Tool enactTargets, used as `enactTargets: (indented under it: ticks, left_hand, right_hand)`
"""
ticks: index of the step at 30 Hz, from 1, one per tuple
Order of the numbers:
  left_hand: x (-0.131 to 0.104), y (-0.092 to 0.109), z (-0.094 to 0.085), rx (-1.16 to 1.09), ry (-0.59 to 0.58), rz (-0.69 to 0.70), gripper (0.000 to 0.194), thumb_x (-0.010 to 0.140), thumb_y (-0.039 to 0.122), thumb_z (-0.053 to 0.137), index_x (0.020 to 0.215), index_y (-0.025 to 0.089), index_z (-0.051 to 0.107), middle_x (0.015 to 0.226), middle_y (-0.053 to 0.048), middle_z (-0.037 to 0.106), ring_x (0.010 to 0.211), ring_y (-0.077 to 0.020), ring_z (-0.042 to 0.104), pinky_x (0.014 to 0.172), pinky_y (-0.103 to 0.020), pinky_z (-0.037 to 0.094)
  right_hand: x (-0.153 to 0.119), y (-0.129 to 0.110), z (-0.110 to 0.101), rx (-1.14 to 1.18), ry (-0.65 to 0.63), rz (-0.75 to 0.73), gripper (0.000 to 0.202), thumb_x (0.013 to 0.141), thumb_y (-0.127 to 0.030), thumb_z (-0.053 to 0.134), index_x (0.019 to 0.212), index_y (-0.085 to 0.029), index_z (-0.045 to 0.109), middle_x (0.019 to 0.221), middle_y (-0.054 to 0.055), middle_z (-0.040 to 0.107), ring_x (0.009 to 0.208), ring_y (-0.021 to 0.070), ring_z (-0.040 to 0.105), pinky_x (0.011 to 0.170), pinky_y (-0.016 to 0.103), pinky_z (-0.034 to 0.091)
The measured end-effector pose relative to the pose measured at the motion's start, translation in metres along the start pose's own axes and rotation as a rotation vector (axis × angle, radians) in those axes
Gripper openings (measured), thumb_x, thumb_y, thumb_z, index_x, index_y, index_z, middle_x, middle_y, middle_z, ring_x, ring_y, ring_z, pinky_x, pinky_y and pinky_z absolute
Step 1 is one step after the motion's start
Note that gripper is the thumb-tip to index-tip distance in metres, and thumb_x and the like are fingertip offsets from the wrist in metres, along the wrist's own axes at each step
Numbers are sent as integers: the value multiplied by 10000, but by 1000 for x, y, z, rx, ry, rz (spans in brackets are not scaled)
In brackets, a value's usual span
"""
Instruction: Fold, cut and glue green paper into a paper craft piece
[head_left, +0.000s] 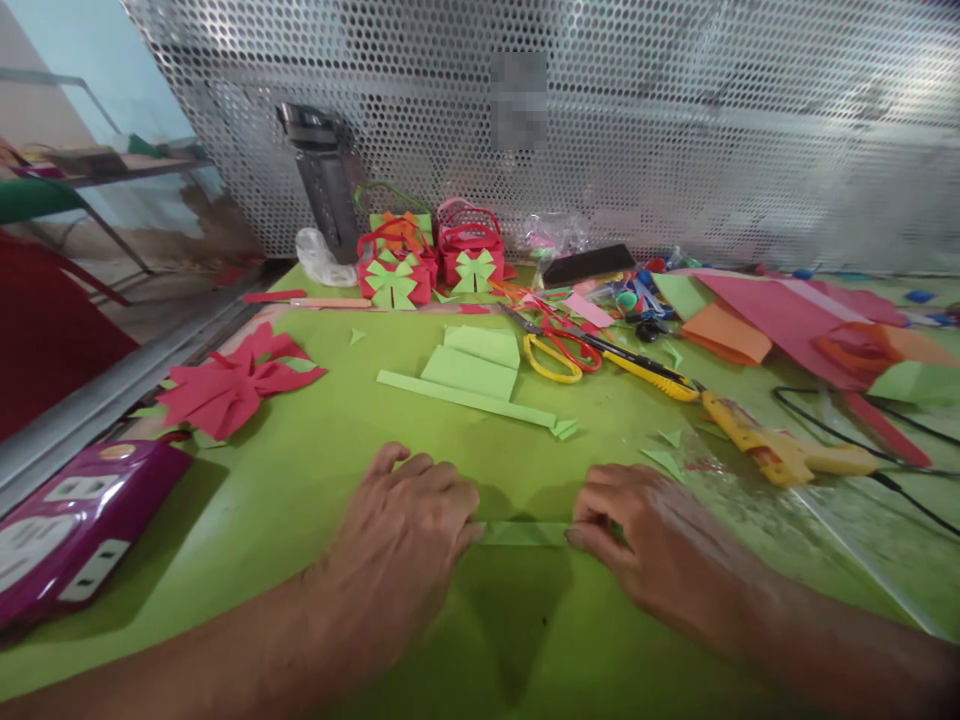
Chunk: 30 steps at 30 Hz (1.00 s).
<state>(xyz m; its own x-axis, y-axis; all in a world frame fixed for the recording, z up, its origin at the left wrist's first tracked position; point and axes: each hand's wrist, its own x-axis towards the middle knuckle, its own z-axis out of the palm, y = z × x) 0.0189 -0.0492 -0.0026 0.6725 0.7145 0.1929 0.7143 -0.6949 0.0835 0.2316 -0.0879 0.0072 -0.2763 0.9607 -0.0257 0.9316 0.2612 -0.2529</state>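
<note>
A narrow light-green paper strip stretches level between my two hands, close above or on the green table. My left hand pinches its left end, and my right hand pinches the other end between thumb and fingers. Beyond them lie a longer green paper strip and a folded green paper piece. Small green scraps sit at the long strip's right end. Whether the held strip is folded, I cannot tell.
Scissors, a yellow cutter and a yellow glue gun with its cord lie right. A purple power strip and red paper shapes are left. Small red paper baskets and a dark bottle stand behind, before a perforated metal panel.
</note>
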Motion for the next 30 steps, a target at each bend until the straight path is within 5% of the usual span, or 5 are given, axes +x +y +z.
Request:
enactTargets:
  ticks: [7, 11, 18, 30]
  left_hand:
    - [-5, 3, -1, -42, 3, 39, 223, 798, 48, 454, 633, 180, 527, 599, 10, 540, 596, -170, 472, 663, -366, 308]
    - [-7, 0, 4, -34, 66, 162, 359, 760, 4, 455, 977, 259, 585, 643, 20, 575, 613, -177, 496, 670, -344, 271]
    - [-2, 0, 2, 155, -46, 346, 424, 823, 153, 528, 1169, 398, 516, 662, 10, 562, 626, -170, 486, 680, -334, 268]
    - [-2, -3, 6, 281, -130, 394, 559, 813, 150, 520, 1265, 457, 401, 663, 0, 546, 633, -193, 492, 696, -382, 314]
  right_hand:
    - [-5, 4, -1, -33, -39, 74, 189, 748, -77, 518, 583, -167, 535, 612, -13, 562, 596, 121, 505, 580, 257, 323]
    - [-5, 5, -1, -5, -17, 100, 188, 752, -93, 516, 585, -171, 556, 621, -6, 579, 610, 125, 509, 588, 261, 318]
    - [-3, 4, -3, -37, -69, 117, 170, 730, -84, 512, 587, -166, 555, 632, -3, 583, 621, 118, 499, 600, 256, 288]
    - [-2, 6, -9, -94, -108, 168, 166, 762, -145, 502, 615, -170, 577, 661, 12, 602, 629, 130, 488, 593, 264, 257]
